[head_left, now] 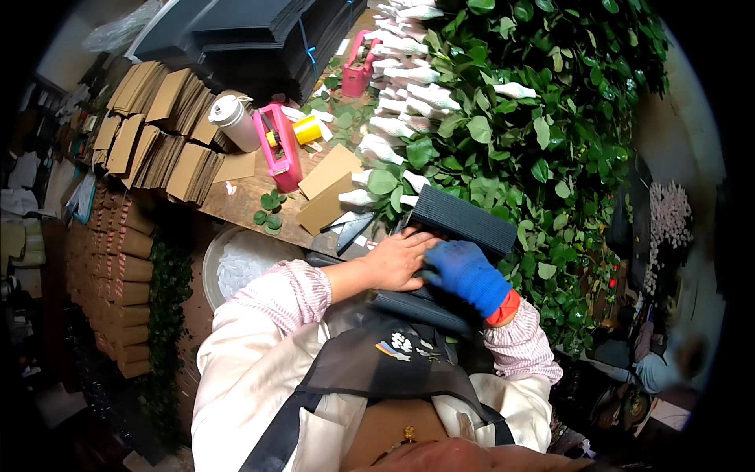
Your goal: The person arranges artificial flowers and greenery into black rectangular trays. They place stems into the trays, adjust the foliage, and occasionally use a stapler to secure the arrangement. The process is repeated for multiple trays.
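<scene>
Dark apron and pale sleeves lie nearest, seen from above. Past them, the bare left hand lies palm down, fingers outstretched, meeting the right hand in its blue glove. The gloved fingers are mostly hidden, so whether they grip cannot be told. Just beyond the hands, a black ridged sheet stands tilted up at the front of the bench. Another dark edge shows on the near side; whether it is the same piece is unclear. The sheet looks light and fairly stiff, likely to bend along its ridges and dent if squeezed; its long edges seem the safest hold, with flat palms for pressing.

Left of the hands lie a knife, cardboard pieces and a leaf sprig; below the bench edge is a bin of white scraps. Farther off are a pink tape dispenser, a white jar, cardboard stacks and piled black sheets. Ahead and right, white-wrapped heads edge a mass of green foliage.
</scene>
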The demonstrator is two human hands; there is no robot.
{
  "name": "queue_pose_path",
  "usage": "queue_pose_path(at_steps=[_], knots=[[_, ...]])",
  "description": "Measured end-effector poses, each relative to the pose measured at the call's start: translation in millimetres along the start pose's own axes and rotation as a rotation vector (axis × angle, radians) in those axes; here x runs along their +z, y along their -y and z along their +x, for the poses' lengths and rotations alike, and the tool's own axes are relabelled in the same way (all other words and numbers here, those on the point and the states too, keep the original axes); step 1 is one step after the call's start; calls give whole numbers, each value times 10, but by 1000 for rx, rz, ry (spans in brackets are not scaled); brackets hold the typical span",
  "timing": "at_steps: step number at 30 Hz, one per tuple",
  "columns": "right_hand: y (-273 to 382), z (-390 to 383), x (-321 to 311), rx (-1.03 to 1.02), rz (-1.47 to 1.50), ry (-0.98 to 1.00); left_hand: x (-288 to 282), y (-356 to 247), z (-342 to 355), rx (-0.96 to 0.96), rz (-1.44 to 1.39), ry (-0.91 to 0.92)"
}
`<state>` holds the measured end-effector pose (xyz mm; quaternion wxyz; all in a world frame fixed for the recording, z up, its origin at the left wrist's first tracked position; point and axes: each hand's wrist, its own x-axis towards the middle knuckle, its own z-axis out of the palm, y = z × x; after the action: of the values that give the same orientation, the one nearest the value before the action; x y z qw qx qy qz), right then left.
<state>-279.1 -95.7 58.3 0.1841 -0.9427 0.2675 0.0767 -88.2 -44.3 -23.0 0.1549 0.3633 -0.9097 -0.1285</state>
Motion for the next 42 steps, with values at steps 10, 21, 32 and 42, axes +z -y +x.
queue_pose_path(at_steps=[10, 21, 32, 42], knots=[[615, 2442, 711, -218, -374, -285, 155, -31, -75, -147, -351, 141], [641, 988, -487, -299, 91, -579, 490, 69, -57, -103, -355, -84], [-123, -447, 530, 746, 1175, -120, 28, 13, 16, -45, -158, -69], [-56, -307, 565, 643, 341, -86, -473, -130, -87, 16, -223, -251]])
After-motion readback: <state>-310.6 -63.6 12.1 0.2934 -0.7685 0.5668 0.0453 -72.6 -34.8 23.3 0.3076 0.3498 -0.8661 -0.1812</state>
